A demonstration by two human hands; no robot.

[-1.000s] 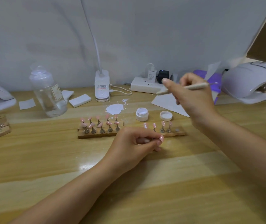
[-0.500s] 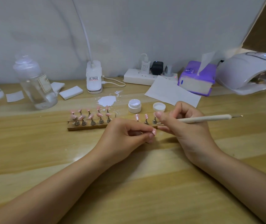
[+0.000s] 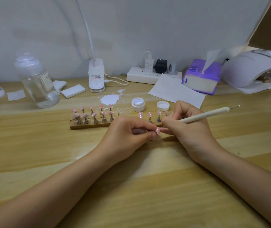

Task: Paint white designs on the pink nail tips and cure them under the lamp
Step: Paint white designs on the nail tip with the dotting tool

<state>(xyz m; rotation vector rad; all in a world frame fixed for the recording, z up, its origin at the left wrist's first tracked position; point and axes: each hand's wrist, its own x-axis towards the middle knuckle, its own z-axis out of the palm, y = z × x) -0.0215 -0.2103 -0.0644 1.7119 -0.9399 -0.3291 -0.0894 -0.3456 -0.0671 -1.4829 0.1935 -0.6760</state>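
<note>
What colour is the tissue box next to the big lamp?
The tissue box is purple with a white front, seen in the head view.

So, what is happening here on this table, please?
A person is decorating pink nail tips. The left hand pinches one pink tip on its stand, while the right hand holds a dotting pen with its point at that tip. Other tips wait on the wooden holder; the open white paint jar stands behind it.
</note>
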